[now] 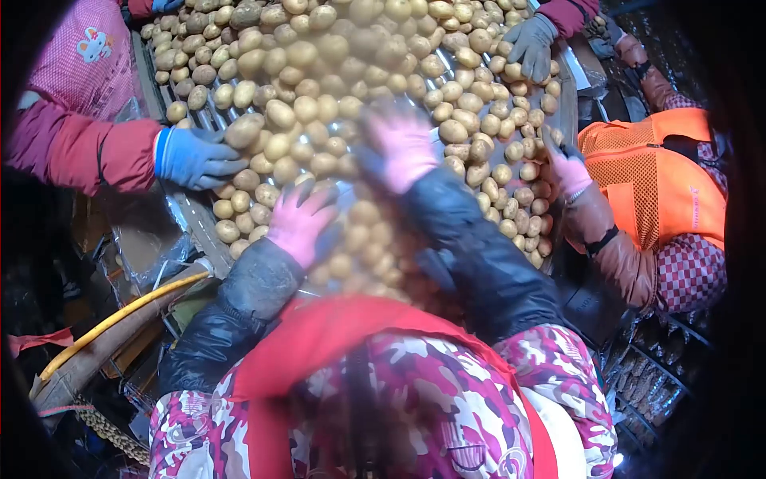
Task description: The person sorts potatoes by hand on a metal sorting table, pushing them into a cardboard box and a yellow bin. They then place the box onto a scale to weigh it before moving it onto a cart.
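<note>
Many potatoes (279, 112) cover a sorting surface with metal rollers (215, 118) showing between them. My left hand (302, 222), in a pink and grey glove, lies on the potatoes at the centre left with its fingers spread. Farther forward and to the right, my right hand (401, 144) is over the potatoes in a matching glove. Motion smears its fingers, so whether it holds a potato cannot be made out. Potatoes between my forearms look blurred.
A co-worker's blue-gloved hand (199, 157) touches a potato at the left. Other gloved hands reach in at the upper right (532, 46) and right (566, 165). A person in an orange vest (654, 184) stands right. A yellow hose (120, 319) runs lower left.
</note>
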Demonstrator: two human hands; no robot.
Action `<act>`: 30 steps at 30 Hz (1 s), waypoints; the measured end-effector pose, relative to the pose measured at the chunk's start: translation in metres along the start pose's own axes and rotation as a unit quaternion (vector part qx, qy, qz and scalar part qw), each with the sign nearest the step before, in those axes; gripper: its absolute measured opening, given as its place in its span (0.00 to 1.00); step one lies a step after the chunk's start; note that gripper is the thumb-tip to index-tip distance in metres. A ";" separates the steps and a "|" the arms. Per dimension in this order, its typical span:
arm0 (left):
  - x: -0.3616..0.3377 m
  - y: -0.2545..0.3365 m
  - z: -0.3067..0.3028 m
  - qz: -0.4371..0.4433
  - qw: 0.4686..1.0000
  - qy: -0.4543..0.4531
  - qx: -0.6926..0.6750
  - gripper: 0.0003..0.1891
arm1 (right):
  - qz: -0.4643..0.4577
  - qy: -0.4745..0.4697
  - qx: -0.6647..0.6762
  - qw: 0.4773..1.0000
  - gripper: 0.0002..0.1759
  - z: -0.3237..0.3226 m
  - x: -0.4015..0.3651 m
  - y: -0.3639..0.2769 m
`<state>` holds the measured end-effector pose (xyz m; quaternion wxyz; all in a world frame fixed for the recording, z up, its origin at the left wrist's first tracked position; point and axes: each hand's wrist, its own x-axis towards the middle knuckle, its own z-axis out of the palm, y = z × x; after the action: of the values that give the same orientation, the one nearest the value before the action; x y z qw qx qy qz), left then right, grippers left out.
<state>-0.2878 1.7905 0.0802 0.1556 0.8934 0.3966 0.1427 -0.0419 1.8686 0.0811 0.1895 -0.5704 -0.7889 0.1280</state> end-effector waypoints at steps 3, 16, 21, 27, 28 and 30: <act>-0.007 -0.007 -0.001 0.024 1.000 0.009 -0.007 0.15 | -0.032 0.013 -0.038 0.999 0.31 0.043 -0.015 -0.024; -0.003 -0.011 -0.005 0.034 0.999 0.007 0.027 0.21 | 0.253 -0.030 -0.081 0.964 0.25 -0.035 0.056 0.117; 0.002 -0.008 -0.009 0.027 0.999 0.011 0.030 0.21 | 0.304 -0.104 -0.044 0.946 0.30 -0.021 0.085 0.143; 0.004 -0.006 -0.008 0.012 0.999 0.021 0.022 0.20 | 0.224 -0.300 -0.022 0.927 0.23 -0.019 0.109 0.191; 0.006 -0.006 -0.008 0.010 1.000 0.022 0.015 0.20 | 0.222 -0.301 -0.007 0.928 0.23 -0.015 0.110 0.199; 0.011 -0.006 -0.006 -0.012 0.999 0.036 -0.009 0.19 | 0.219 -0.302 0.018 0.927 0.23 -0.007 0.110 0.211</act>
<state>-0.2869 1.8037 0.0851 0.1506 0.8814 0.4113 0.1767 0.1103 2.0400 0.0156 -0.0804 -0.6598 -0.6615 0.3472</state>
